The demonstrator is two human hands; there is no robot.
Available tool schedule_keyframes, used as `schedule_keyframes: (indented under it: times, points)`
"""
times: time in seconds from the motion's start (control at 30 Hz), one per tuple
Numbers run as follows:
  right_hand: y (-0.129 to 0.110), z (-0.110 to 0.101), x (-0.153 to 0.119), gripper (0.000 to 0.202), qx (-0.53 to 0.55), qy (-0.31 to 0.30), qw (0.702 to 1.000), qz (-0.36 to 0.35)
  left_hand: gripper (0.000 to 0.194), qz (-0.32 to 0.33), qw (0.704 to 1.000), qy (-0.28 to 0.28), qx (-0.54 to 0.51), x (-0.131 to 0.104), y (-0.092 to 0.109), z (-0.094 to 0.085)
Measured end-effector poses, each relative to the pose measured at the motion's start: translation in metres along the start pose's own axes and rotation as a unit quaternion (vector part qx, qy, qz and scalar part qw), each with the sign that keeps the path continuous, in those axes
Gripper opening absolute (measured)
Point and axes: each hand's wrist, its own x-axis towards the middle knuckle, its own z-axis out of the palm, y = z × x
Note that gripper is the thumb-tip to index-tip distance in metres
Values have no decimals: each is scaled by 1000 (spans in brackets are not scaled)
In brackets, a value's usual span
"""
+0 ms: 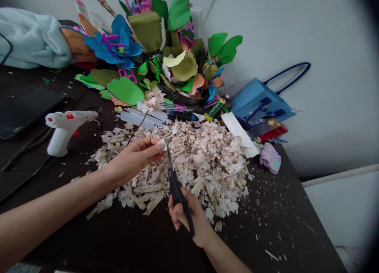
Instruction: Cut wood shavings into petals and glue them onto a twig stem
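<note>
My left hand (137, 156) pinches a small pale paper piece (162, 144) between thumb and fingertips. Black scissors (177, 190) are held in my right hand (189, 213), with fingers through the handles. Their blades point up and away and meet the edge of the pale piece. Beneath and beyond both hands spreads a large heap of cream and pinkish scraps (204, 158) on the dark table (127, 241). A thin brown stem with a pale flower (154, 103) lies just beyond my left hand.
A white glue gun (63, 130) stands at the left. Colourful paper flowers (177, 63) fill the back. Glue sticks (142, 118), green thread (217, 107), a white strip (239, 134) and a blue bag (260, 101) lie beyond the heap. Branches and a dark flat object (26, 107) are left.
</note>
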Motion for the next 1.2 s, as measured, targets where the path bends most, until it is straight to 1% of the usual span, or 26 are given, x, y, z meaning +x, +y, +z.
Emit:
schedule_keyframes:
  times: [0.23, 0.4, 0.63, 0.9, 1.2]
  points:
    - [1, 1, 0, 61, 16, 6, 1000, 4, 34, -8, 1000, -3, 5, 0, 4, 2]
    - [1, 1, -1, 61, 13, 9, 1000, 6, 33, 0, 1000, -12, 12, 2, 4, 1]
    - [1, 1, -2, 61, 11, 10, 1000, 5, 28, 5, 997, -55, 45, 6, 0, -11]
    - [1, 1, -4, 63, 14, 19, 1000, 16, 34, 0, 996, -71, 55, 9, 3, -11]
    - [-1, 0, -5, 61, 12, 12, 1000, 19, 29, -2, 990, -117, 74, 13, 10, -17]
